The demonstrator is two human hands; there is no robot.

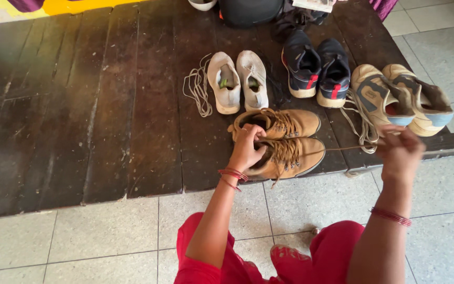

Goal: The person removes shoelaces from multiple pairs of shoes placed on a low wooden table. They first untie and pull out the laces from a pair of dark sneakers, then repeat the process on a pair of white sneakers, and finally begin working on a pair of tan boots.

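A pair of tan suede-like ankle boots with brown laces lies on its side just right of the frame's centre, at the front edge of a dark, worn wooden plank platform (pixel 80 115); the nearer boot (pixel 290 158) rests closest to the edge and the farther boot (pixel 282 123) lies touching it behind. The left hand (pixel 245 150) presses on the nearer boot's ankle opening, fingers curled over the collar and closed on it. From that boot's lacing a thin tan lace (pixel 345 149) runs taut to the right, into the right hand (pixel 400 152), which is raised and blurred at mid right, its fingers pinched together on the lace's end. Both wrists carry thin red bangles. Behind the boots, a pair of off-white knit sneakers (pixel 238 80) stands without laces, with loose pale laces (pixel 198 87) heaped to its left. To the right stand black sneakers with red accents (pixel 316 68), then beige and blue sneakers (pixel 403 97) near the platform's right corner, more pale laces (pixel 363 123) trailing in front. Pale square floor tiles (pixel 106 236) fill the lower frame, where red trousers (pixel 269 257) show.
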